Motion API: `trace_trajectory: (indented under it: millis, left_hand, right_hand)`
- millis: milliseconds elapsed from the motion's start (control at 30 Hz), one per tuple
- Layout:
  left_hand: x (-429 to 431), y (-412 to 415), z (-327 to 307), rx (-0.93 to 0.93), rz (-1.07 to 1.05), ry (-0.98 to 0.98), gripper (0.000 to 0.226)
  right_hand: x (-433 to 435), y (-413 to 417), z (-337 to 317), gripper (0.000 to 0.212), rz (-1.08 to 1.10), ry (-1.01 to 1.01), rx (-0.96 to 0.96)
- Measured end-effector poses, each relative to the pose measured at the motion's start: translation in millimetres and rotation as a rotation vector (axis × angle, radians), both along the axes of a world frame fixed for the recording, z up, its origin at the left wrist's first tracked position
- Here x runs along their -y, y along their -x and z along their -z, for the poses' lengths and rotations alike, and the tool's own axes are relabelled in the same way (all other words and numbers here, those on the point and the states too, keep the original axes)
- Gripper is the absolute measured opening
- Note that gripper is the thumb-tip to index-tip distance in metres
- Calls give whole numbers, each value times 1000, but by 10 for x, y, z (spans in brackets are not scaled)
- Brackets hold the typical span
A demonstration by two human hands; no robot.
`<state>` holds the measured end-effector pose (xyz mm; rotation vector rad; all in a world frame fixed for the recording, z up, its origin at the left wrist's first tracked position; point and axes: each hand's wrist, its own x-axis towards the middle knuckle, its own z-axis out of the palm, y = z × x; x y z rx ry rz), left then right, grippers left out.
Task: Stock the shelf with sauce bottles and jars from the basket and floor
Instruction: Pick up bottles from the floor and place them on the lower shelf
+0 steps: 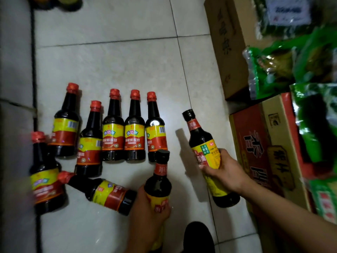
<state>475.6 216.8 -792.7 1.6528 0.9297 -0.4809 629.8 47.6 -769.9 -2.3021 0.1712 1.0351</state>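
So on the tiled floor there's a loose bunch of red-cap bottles standing upright, dark sauce with yellow-and-red labels. The leftmost one is blurry at the frame edge. One more, the tipped bottle, is lying on its side in front of them with its cap pointing left. Just right of that, the left hand is wrapped round the lower part of a black-cap bottle, held upright. The right hand is clamped round the label of a second black-cap one, the tilted bottle, neck leaning up and left. The hands are apart. Down between the arms there's a dark shoe. On the far right are a red carton, a brown carton behind it, and green packets piled on top.
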Motion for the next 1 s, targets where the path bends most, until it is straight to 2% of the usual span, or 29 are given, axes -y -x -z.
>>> trace_trajectory:
  millis: [133,300,500,733,900,1000]
  left_hand:
    - [-145,10,-568,5,-2,-47,76]
    - [-356,-35,-1377,57,-8,-115,71]
    - [-591,-135,-2531,68,-27,-176,72]
    - [-681,-198,-3905,130,-87,-244,66]
    - [-678,-140,-4985,194,-131,-272,62]
    - [-686,-81,-5392,216,-182,-265,64]
  right_hand:
    - [-32,98,-548,52,-51,-27,-6]
    - [-98,127,-1316,49,-51,-72,-8]
    - [-136,67,-2448,48,18,-132,53]
    - [-168,68,-3711,60,149,-196,92]
    - [-159,226,-4620,55,206,-268,97]
    - [-159,308,-5054,53,230,-320,115]
